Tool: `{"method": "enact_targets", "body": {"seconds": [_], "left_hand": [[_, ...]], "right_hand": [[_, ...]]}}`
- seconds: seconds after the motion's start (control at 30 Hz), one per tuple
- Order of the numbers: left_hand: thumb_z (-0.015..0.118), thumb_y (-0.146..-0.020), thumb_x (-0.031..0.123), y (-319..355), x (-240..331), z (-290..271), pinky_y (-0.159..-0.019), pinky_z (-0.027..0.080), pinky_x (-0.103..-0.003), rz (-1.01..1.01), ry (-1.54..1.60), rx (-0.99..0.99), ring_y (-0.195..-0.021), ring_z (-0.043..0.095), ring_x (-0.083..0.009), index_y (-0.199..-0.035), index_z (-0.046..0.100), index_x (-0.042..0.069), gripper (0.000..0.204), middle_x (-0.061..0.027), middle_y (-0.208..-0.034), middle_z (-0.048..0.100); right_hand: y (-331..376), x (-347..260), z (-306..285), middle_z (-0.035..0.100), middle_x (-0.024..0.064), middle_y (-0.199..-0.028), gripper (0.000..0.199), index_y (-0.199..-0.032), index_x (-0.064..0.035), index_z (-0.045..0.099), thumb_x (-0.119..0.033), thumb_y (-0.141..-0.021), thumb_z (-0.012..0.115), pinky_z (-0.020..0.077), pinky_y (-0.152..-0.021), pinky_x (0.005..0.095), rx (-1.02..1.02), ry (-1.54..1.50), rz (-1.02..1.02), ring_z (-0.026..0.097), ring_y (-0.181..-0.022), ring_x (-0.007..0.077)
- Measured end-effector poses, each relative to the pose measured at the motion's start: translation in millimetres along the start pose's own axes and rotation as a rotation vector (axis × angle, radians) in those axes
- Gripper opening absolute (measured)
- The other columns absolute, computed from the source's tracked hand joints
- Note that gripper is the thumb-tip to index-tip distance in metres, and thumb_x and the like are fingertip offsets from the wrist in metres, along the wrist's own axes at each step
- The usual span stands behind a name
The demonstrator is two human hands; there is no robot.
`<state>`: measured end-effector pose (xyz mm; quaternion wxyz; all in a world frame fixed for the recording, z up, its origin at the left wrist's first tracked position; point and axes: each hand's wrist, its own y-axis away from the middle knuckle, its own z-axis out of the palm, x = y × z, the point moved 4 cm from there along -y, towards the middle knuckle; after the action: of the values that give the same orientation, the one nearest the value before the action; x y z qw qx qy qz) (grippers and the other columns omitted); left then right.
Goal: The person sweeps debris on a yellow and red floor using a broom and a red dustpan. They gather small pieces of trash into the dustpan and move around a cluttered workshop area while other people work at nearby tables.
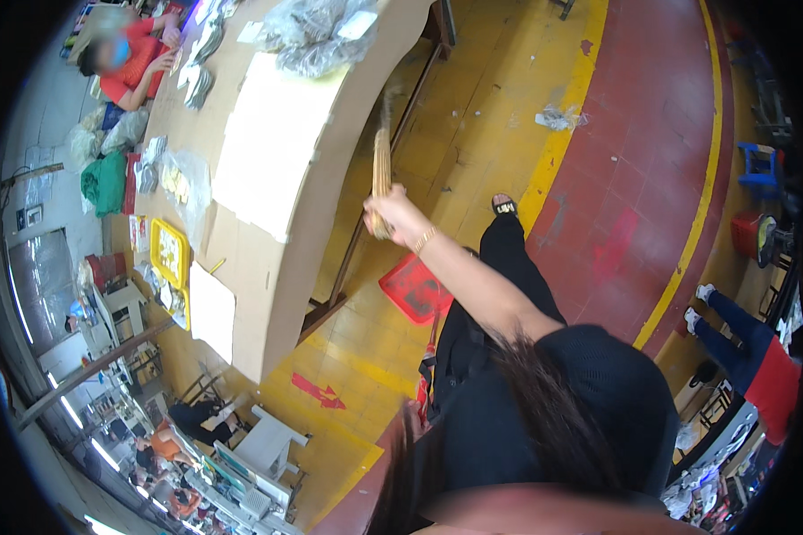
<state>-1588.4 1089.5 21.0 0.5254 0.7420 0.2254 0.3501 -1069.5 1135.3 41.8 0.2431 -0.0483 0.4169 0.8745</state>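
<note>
Right hand (389, 207) fingers curl closed around a straw-coloured bristle broom (381, 169), held upright just beside the edge of the long cardboard-covered work table (268, 267). Red plastic dustpan (415, 287) sits below it. Left hand unseen.

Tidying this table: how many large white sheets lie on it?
2. One big white sheet lies in the middle of the table; a smaller one sits at the near end by the yellow tray. Others may hide under the plastic bags.
</note>
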Motion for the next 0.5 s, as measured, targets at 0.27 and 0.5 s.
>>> {"method": "enact_targets", "body": {"seconds": [0.27,0.5], "left_hand": [[0.048,-0.086,0.02,-8,21,14,-0.033,0.031,-0.025,-0.023,-0.077,-0.065,-0.039,0.039,-0.0138,-0.087,0.043,0.01,0.011,-0.0029,-0.06,0.044],[0.047,-0.086,0.02,-7,21,13,-0.033,0.031,-0.025,-0.052,-0.063,-0.02,-0.038,0.039,-0.014,-0.087,0.044,0.01,0.011,-0.0029,-0.058,0.043]], "right_hand": [[-65,-81,-60,0.048,0.0062,-0.06,0.024,-0.098,0.0026,0.043,0.001,-0.077,0.055,0.0426,-0.037,0.0304,0.098,0.09,-0.028,0.05,-0.045,0.0154],[-11,-31,-40,0.046,0.0087,-0.07,0.047,-0.113,-0.0102,0.027,0.001,-0.078,0.056,0.043,-0.038,0.0304,0.081,0.096,-0.04,0.05,-0.049,0.0173]]}}
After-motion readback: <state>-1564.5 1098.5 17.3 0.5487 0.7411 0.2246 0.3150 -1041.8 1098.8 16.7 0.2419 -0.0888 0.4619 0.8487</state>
